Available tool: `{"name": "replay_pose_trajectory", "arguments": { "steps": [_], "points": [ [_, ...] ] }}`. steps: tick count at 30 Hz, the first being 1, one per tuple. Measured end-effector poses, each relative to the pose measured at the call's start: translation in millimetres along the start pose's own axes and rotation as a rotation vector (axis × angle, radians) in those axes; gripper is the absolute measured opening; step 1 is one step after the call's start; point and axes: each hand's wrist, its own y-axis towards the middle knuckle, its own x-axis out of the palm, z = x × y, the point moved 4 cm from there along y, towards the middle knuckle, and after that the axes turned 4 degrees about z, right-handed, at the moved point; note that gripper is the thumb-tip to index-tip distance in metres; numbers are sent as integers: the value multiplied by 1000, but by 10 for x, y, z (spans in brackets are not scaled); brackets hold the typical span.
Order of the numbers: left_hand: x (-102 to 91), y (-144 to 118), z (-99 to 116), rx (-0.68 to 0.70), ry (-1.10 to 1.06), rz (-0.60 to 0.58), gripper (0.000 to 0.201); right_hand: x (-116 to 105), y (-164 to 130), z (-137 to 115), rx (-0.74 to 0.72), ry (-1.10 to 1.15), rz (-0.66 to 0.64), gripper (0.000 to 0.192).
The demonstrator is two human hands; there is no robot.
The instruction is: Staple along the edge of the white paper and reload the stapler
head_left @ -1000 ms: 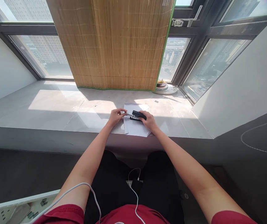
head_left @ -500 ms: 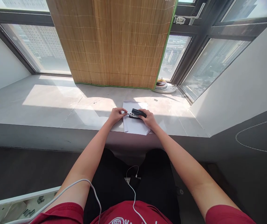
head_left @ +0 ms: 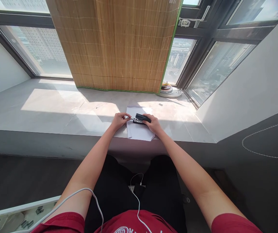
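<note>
White and pierced with small holes, a shallow rack (head_left: 22, 206) sits at the lower far left, well to the near side of the paper (head_left: 139, 132). Next comes a white cable (head_left: 87, 189), arching up left of the paper and likewise on its near side. Beyond the paper and well to its left is a window pane (head_left: 37, 68), while a bamboo blind (head_left: 118, 45) edged in green hangs behind the paper, reaching past its left side. At the paper's left edge is the left hand (head_left: 120, 120), thumb and fingers pinched together on a thin metal piece (head_left: 132, 118) at the left end of the black stapler (head_left: 143, 117). That stapler is over the far half of the paper, its top and a silvery strip below it showing. Along the paper's right edge, the right hand (head_left: 154, 124) grasps the stapler's right end, fingers curled about it. Just beyond the paper, to its right, lie some dark little bars (head_left: 161, 104), too small to identify; farther back in that direction is a stack of plates (head_left: 167, 89). Well to the right of the paper hangs a loop of pale beaded chain (head_left: 247, 145).
</note>
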Motion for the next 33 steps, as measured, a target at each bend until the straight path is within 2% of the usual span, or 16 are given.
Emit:
{"name": "replay_pose_trajectory", "arguments": {
  "steps": [3,11,17,25,33],
  "points": [
    [10,-2,5,5,9,-31,22,11,9,37,-3,30,12,41],
    [-3,7,21,6,44,-25,21,28,21,96,-22,68,27,39],
    [-17,17,-55,-43,29,24,25,25,21,97,-21,73,30,39],
    [6,7,-19,23,19,-1,21,5,16,57,-12,72,23,41],
    [4,15,-12,27,18,0,18,-3,16,41,-11,76,21,41]
  ]
}}
